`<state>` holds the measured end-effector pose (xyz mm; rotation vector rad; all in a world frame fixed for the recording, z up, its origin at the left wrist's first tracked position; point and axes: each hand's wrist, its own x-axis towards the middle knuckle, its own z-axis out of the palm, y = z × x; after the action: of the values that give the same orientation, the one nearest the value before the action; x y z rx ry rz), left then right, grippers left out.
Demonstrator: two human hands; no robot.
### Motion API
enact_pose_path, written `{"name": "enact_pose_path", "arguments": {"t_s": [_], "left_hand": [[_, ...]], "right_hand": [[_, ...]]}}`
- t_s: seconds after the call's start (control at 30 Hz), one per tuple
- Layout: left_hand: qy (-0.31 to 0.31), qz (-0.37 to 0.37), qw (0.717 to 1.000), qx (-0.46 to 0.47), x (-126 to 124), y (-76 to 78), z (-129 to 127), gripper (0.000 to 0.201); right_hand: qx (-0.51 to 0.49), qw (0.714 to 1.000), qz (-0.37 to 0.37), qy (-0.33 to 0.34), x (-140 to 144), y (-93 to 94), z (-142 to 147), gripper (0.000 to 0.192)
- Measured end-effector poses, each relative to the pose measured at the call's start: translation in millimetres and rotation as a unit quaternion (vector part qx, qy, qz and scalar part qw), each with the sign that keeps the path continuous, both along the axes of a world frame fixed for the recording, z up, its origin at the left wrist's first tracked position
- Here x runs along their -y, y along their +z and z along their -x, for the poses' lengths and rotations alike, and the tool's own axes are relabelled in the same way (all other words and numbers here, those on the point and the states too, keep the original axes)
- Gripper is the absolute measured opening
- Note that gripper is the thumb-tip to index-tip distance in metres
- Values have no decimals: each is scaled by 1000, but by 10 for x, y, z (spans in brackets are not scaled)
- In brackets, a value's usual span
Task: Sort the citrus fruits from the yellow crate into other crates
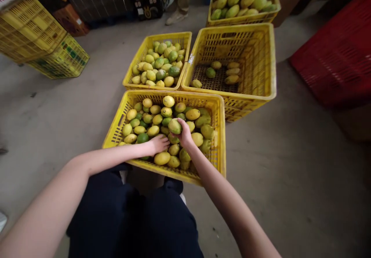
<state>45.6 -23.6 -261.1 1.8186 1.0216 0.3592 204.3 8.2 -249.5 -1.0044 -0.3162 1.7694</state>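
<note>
A yellow plastic crate (220,134) stands right in front of my legs, filled with yellow and green lemons (161,158). My right hand (184,134) is closed around a pale yellow-green lemon (174,126), raised slightly above the others near the crate's middle. Just left of it, my left hand (159,144) reaches in over the near side. It lies palm down on the lemons, fingers stretched to the right; what is under the palm is hidden.
Behind touch two more yellow crates: one full of lemons (124,81), one deeper with a few lemons (272,64). Farther back is a heaped crate (243,19). Stacked yellow crates (58,57) stand left, a red crate (336,53) right. A person's shoe (176,17) shows behind.
</note>
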Motion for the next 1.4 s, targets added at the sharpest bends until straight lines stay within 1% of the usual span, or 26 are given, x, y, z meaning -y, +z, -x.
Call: {"name": "enact_pose_path", "arguments": {"t_s": [0.1, 0.2, 0.3, 0.47, 0.53, 0.6, 0.67, 0.73, 0.77, 0.83, 0.9, 0.93, 1.0, 1.07, 1.13, 1.2, 1.3, 1.37, 1.4], "left_hand": [[9, 2, 1000, 11, 27, -122, -16, 23], [40, 7, 998, 39, 26, -151, -35, 23], [66, 34, 995, 68, 7, -115, -69, 25], [77, 108, 987, 89, -35, -30, -100, 35], [82, 125, 983, 108, -56, -9, -94, 35], [76, 128, 982, 115, -76, 25, -71, 33], [57, 124, 985, 108, -97, 95, -25, 29], [35, 118, 987, 99, -127, 213, 46, 27], [26, 111, 989, 98, -152, 287, 90, 32], [19, 101, 990, 95, -223, 456, 186, 56], [39, 117, 987, 101, -321, 627, 281, 75], [56, 140, 981, 118, -373, 704, 323, 81], [103, 200, 956, 189, -471, 834, 390, 83], [150, 262, 908, 292, -553, 934, 427, 77], [186, 318, 842, 393, -622, 1017, 434, 67], [217, 363, 773, 472, -688, 1095, 422, 53], [291, 394, 674, 553, -779, 1194, 394, 29], [348, 410, 612, 580, -808, 1228, 389, 30], [371, 419, 588, 584, -805, 1233, 393, 31]], "right_hand": [[-4, 999, 21, -24, -45, -59, 35, 19], [-21, 999, 40, -25, -91, -94, 45, 22], [-30, 999, 40, -20, -93, -110, 40, 25], [-36, 997, 60, -24, -94, -123, 12, 24], [-30, 998, 55, -30, -102, -117, -7, 21], [-19, 999, 36, -21, -105, -101, -30, 19], [-6, 1000, 6, 6, -102, -81, -55, 19], [5, 999, -14, 33, -93, -62, -80, 20], [10, 999, -17, 41, -87, -56, -92, 20], [15, 999, -10, 45, -74, -49, -113, 21], [19, 999, 5, 35, -68, -37, -120, 22], [23, 999, 12, 24, -72, -23, -116, 22], [33, 999, 22, -10, -110, 40, -86, 22], [33, 998, 21, -58, -198, 171, -26, 22], [14, 994, 5, -112, -332, 374, 62, 20], [-9, 986, -17, -164, -483, 627, 169, 18], [-39, 973, -24, -226, -646, 999, 332, 14], [-57, 968, -4, -244, -673, 1180, 412, 13], [-63, 967, 8, -246, -662, 1242, 440, 12]]}}
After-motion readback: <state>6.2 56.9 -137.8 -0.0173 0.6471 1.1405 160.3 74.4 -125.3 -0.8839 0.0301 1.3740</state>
